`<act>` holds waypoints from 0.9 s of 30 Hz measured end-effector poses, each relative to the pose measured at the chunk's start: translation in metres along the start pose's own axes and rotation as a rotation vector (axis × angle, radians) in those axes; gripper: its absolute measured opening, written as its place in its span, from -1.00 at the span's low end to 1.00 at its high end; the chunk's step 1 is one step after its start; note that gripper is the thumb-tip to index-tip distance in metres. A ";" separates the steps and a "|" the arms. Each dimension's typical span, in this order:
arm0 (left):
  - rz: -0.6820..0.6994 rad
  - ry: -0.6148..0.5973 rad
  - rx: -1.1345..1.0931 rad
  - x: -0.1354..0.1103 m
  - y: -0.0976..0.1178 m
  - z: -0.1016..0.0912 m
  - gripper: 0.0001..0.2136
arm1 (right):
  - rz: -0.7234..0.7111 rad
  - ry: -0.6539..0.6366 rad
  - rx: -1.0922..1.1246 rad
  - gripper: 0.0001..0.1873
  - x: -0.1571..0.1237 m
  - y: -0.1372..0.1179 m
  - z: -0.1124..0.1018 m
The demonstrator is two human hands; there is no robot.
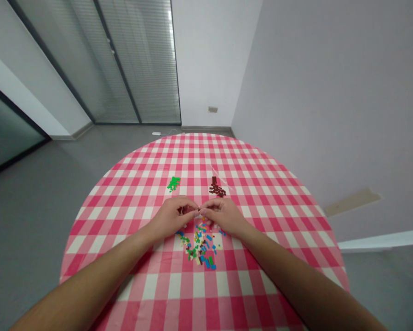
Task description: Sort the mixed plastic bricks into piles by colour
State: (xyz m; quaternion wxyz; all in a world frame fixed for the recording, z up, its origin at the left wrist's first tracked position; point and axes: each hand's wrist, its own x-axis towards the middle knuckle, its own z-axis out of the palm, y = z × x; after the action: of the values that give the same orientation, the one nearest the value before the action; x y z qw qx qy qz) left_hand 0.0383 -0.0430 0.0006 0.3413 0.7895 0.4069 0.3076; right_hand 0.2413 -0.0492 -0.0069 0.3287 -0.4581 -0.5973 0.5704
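My left hand [174, 215] and my right hand [223, 214] meet fingertip to fingertip above the middle of a round table with a red and white checked cloth [261, 193]. Both are closed in a pinch on something tiny that I cannot make out. Just below them lies a mixed pile of small coloured bricks [200, 246]: blue, green, white, brown. Beyond the hands sit two sorted heaps, green bricks [174, 183] on the left and dark brown bricks [217, 188] on the right.
The table stands in a corner of a room with a grey floor [37, 207]. A plain wall [330, 92] is close on the right. Glass partitions with blinds [123, 59] run along the far left.
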 end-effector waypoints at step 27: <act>-0.011 -0.058 0.001 0.000 -0.003 -0.003 -0.88 | -0.144 0.511 -0.781 -0.72 0.009 0.001 -0.057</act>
State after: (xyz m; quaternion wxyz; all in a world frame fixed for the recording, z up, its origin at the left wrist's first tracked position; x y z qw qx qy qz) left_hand 0.0351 -0.0406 -0.0001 0.3542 0.7961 0.4012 0.2825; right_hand 0.2905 -0.0193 -0.0015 0.3069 -0.6305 -0.6975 0.1478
